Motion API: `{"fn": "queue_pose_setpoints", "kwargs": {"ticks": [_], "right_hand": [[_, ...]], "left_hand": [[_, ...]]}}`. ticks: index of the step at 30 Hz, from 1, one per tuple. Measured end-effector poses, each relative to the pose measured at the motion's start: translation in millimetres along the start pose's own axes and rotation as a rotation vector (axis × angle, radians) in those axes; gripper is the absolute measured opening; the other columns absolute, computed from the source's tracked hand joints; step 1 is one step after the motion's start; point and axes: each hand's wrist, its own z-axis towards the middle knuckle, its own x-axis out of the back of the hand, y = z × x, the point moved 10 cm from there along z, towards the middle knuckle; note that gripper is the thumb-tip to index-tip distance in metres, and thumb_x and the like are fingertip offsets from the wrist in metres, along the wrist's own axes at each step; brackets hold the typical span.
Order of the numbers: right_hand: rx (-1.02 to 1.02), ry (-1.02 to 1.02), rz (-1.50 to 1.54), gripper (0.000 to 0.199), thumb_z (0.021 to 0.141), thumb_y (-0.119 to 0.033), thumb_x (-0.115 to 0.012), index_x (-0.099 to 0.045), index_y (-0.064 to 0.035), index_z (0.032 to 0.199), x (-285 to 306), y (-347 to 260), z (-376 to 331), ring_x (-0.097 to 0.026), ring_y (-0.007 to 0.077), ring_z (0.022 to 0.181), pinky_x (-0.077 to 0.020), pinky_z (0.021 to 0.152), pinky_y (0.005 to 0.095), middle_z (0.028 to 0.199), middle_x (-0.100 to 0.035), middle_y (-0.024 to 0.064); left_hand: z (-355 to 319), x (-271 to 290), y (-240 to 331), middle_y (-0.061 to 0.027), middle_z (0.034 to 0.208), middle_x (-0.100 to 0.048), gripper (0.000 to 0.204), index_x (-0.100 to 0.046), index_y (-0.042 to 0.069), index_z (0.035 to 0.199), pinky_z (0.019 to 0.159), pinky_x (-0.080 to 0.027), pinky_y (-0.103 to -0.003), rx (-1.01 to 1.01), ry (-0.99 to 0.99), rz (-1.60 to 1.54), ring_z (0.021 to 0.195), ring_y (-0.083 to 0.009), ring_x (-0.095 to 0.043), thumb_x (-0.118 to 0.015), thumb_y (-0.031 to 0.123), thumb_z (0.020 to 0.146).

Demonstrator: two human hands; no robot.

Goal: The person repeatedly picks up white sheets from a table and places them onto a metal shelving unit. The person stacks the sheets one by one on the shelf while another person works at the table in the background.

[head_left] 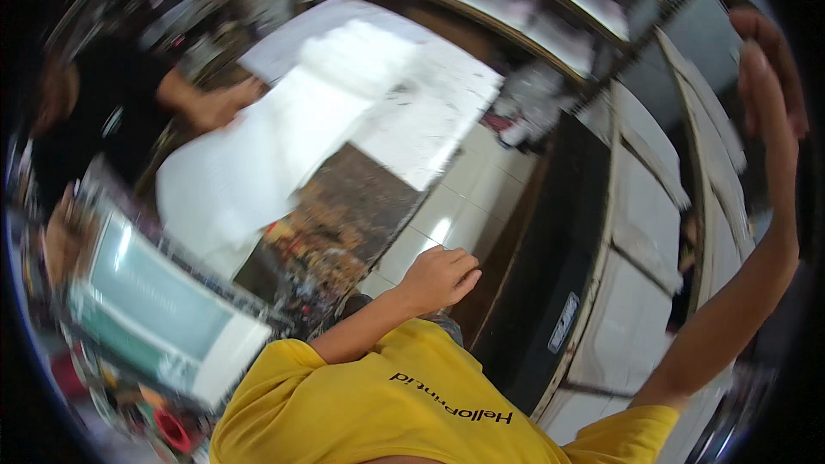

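My left hand (443,279) hangs in front of my yellow shirt (361,404), above the floor beside the table. Its fingers are loosely curled, and I see nothing in them. My right hand (769,77) is raised at the far right, fingers stretched out and apart from the thumb, with nothing visible in it. Nearest to it are the rack shelves (657,142) with pale sheets on them. On the left a co-worker in black has one hand (222,106) at a white sheet (232,176), which is smeared by motion.
A stained table (352,198) carries a white board (438,77). Left of me is a framed screen (146,292) with a teal panel, near the co-worker's other hand. A long black unit (533,266) stands on my right. Shelves of sheets (516,9) line the back; plastic bags (537,94) lie below.
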Motion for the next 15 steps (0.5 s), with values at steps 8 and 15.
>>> {"fn": "queue_pose_setpoints", "kwargs": {"ticks": [8,15], "right_hand": [[-0.221,-0.197,0.863,0.019,0.097,-0.02,-0.058,-0.064,-0.0044,0.107,-275.6,105.0,-34.4,-0.047,0.0034,0.061,-0.0351,0.053,0.0194,0.073,-0.054,-0.0042],[-0.71,-0.568,1.095,0.023,0.095,-0.026,-0.061,-0.064,-0.0058,0.106,-496.0,161.4,-206.4,-0.051,0.0074,0.061,-0.0384,0.055,0.0233,0.075,-0.057,-0.0009]], "left_hand": [[-69.5,78.7,-76.1,-0.0123,0.091,-0.06,0.021,-0.064,0.006,0.097,0.073,-0.05,-0.044,0.459,0.339,0.343,0.082,-0.0338,-0.062,-0.067,0.023,0.084],[-84.7,131.6,-210.9,-0.0187,0.095,-0.06,0.034,-0.059,0.003,0.1,0.078,-0.048,-0.048,0.788,0.421,0.802,0.093,-0.0379,-0.059,-0.068,0.029,0.082]]}}
